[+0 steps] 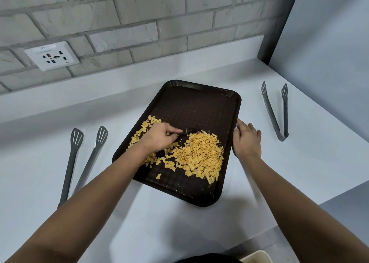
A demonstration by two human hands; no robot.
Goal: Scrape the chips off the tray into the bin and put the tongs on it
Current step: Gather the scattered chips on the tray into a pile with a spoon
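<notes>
Tray (196,106): dark brown, rectangular with rounded corners and a raised rim, floor pressed with a fine woven grid; it lies flat and skewed on the counter, one short end toward the wall.
Chips (201,154): yellow-orange broken pieces, thin and angular, heaped in a mound on the near right part of the tray; a looser scatter trails along the left rim, and a few lone bits lie nearer the front edge.
Left hand (159,137): palm down over the chips at the tray's left side, fingers curled inward with the fingertips in the crumbs; whether it pinches any I cannot tell.
Right hand (246,140): laid against the tray's right rim, fingers straight and together, relaxed, not wrapped around it.
Left tongs (85,158): grey, long-armed, with slotted spatula tips, lying spread on the counter well left of the tray.
Right tongs (276,110): same grey slotted kind, lying right of the tray, hinge end toward the viewer.
Counter (139,212): smooth, matte white.
Bin (257,256): only a pale corner shows at the bottom edge.
Wall (139,12): rough whitewashed brick bearing a white socket plate (52,55).
</notes>
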